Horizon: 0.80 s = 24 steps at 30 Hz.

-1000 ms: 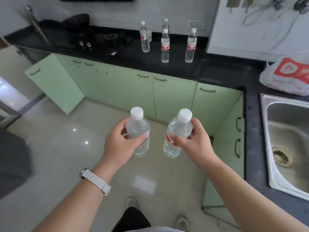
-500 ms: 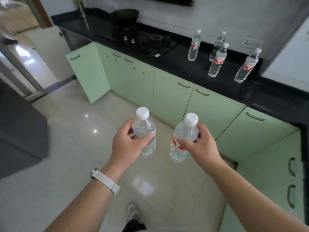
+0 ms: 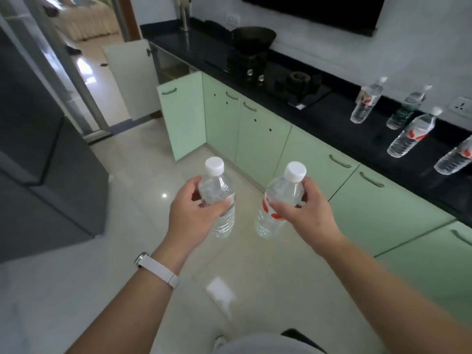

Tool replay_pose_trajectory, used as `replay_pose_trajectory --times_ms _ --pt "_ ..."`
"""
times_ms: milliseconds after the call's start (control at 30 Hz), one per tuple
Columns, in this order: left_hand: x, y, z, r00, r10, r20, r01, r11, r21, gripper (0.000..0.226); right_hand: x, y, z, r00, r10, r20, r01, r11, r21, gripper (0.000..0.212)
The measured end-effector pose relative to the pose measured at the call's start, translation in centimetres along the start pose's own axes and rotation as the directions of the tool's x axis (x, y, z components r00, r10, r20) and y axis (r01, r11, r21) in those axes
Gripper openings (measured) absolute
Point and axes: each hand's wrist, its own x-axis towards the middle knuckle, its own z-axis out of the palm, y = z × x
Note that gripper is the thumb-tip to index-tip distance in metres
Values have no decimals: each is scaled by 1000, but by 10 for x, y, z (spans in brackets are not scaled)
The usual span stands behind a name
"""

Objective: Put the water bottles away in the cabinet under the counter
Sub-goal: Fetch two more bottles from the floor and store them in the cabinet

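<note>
View has swung left along the worktop (image 3: 332, 116). The open cabinet door (image 3: 182, 118) at its far end is now ahead, probably the stowing spot.

Left hand (image 3: 194, 215) is clamped round the left bottle (image 3: 218, 198) and right hand (image 3: 306, 213) round the right bottle (image 3: 281, 198). Both bottles are upright over the floor, hands apart.

Against a second ago, the sink is out of sight. The spare bottles (image 3: 411, 135) on the worktop now sit off right. The grips are unchanged.

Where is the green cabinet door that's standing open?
In the head view, the open green door sits left of centre, at the far left end of the green cabinets under the black counter.
</note>
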Motion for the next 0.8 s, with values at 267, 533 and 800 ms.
replay_pose_trajectory --times_ms 267,533,800 --pt "66 -14 -19 990 -31 -136 42 996 79 43 90 -4 42 993 2 117 -9 998 62 46" --pt "161 -11 -2 956 -90 -278 137 978 154 45 227 -7 74 966 -46 256 18 994 112 51" --pt "247 9 13 914 -101 -393 179 970 167 50 350 -29 93 924 -104 367 63 990 123 63"
